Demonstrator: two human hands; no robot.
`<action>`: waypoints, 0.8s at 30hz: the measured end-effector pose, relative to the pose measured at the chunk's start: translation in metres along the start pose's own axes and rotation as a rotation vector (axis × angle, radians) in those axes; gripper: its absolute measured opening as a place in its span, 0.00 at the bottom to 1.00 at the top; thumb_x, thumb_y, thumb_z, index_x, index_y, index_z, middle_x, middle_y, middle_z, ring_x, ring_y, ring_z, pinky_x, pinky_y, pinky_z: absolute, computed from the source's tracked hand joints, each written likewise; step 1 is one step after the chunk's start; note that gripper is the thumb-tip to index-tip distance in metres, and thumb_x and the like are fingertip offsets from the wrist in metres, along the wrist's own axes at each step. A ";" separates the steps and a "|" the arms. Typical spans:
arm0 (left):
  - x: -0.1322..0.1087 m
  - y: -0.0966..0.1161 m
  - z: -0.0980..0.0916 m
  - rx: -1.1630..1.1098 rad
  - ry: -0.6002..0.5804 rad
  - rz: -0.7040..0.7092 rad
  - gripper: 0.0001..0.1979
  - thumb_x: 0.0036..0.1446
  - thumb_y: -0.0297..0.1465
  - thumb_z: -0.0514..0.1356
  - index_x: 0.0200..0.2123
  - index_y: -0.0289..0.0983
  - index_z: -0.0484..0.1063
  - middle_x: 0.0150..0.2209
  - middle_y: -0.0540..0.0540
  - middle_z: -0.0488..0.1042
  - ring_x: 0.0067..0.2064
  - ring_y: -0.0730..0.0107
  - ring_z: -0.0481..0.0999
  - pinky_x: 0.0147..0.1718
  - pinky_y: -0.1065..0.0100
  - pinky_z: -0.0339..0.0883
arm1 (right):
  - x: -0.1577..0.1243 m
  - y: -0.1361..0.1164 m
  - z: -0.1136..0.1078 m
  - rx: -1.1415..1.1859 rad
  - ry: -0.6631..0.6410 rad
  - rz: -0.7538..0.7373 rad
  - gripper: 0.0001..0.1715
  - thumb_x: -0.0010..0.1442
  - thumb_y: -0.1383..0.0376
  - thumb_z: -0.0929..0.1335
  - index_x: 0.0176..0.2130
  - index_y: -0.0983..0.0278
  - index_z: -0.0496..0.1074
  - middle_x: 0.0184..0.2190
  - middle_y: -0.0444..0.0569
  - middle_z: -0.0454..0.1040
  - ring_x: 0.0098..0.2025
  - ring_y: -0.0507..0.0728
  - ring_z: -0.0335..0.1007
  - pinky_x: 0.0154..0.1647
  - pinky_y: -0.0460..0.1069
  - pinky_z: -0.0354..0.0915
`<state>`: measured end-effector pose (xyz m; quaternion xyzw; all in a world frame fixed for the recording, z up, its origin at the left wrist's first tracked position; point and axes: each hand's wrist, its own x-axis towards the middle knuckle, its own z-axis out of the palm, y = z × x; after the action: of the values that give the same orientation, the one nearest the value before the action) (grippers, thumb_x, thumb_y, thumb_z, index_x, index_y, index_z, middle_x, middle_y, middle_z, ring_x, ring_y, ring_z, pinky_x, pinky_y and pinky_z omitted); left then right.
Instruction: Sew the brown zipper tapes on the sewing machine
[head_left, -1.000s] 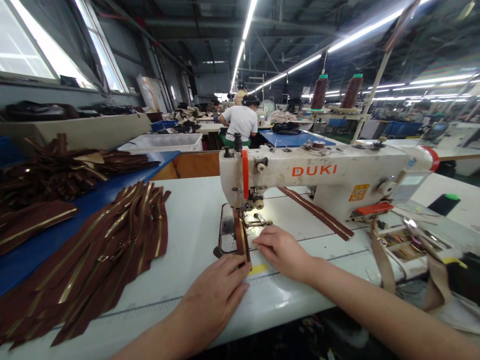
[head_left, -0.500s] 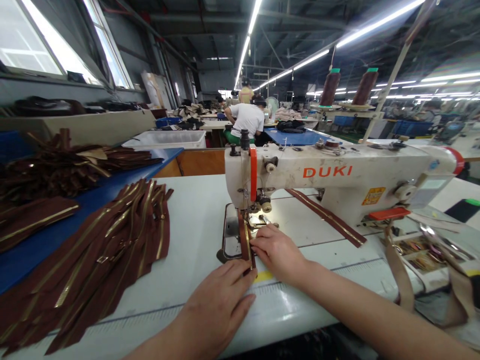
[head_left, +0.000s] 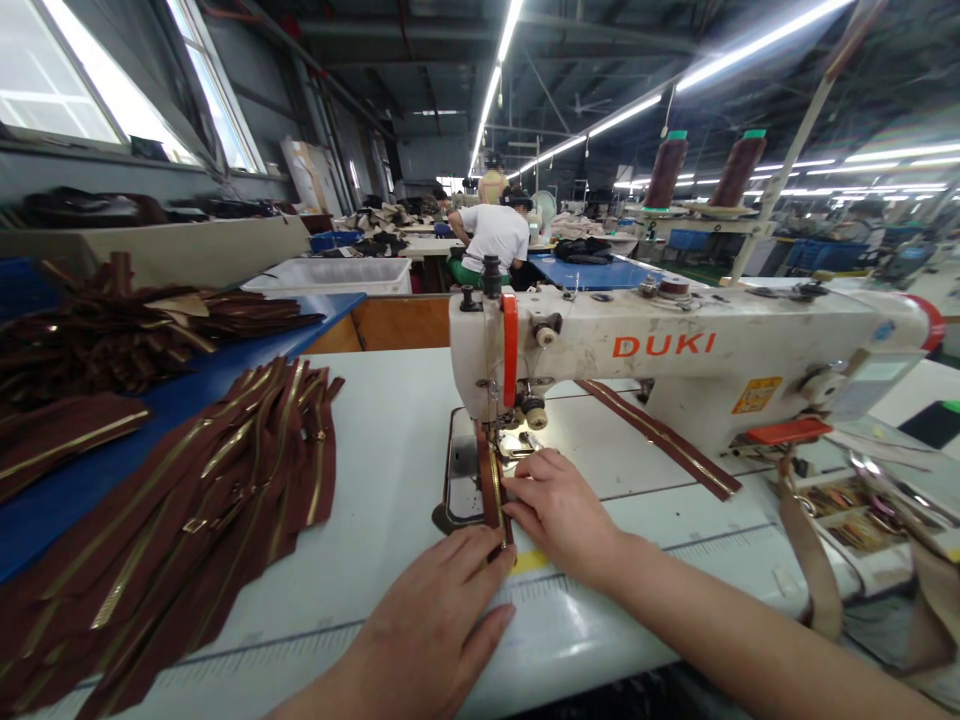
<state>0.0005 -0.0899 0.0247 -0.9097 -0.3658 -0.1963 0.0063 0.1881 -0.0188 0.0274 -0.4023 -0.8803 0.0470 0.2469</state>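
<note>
A brown zipper [head_left: 493,482] with gold teeth runs lengthwise under the presser foot of the sewing machine [head_left: 585,335]. My left hand [head_left: 431,610] holds its near end down, fingers together on the tape and thumb apart from them. At the zipper's right edge, my right hand [head_left: 562,510] is closed, thumb and fingertips pinching the tape just in front of the needle area. What lies under those fingertips is hidden. Another brown zipper [head_left: 660,440] lies flat behind the right hand, partly beneath the machine arm.
Many brown zippers [head_left: 217,500] are spread on the left of the table. More lie piled [head_left: 112,325] on a blue surface beyond. At right are a parts tray [head_left: 862,510] and a beige strap [head_left: 814,570]. A person [head_left: 491,240] in a white shirt bends over farther back.
The view has shifted slightly. Both hands stay at the same zipper, with almost no visible movement along it.
</note>
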 end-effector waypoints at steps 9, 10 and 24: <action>0.002 0.001 -0.004 -0.003 -0.006 -0.003 0.17 0.60 0.31 0.56 0.53 0.37 0.67 0.51 0.43 0.72 0.52 0.59 0.71 0.51 0.58 0.69 | 0.000 0.002 0.002 -0.014 -0.014 -0.025 0.05 0.60 0.68 0.67 0.35 0.66 0.74 0.34 0.50 0.72 0.41 0.58 0.62 0.45 0.52 0.60; 0.002 0.000 -0.004 0.004 -0.006 0.005 0.17 0.60 0.30 0.56 0.53 0.37 0.67 0.51 0.42 0.72 0.52 0.59 0.71 0.51 0.57 0.69 | 0.000 0.002 0.002 -0.026 -0.018 -0.030 0.05 0.60 0.67 0.67 0.35 0.66 0.74 0.33 0.50 0.72 0.41 0.58 0.62 0.45 0.52 0.60; 0.021 -0.016 -0.004 -0.017 -0.045 -0.040 0.14 0.62 0.30 0.53 0.50 0.36 0.68 0.49 0.41 0.72 0.50 0.59 0.71 0.51 0.56 0.67 | 0.016 0.009 0.004 -0.140 -0.013 -0.058 0.06 0.61 0.68 0.66 0.33 0.65 0.74 0.33 0.49 0.71 0.41 0.58 0.60 0.41 0.52 0.57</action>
<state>0.0027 -0.0651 0.0339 -0.9065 -0.3822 -0.1787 -0.0134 0.1833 -0.0011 0.0277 -0.3926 -0.8944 -0.0191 0.2136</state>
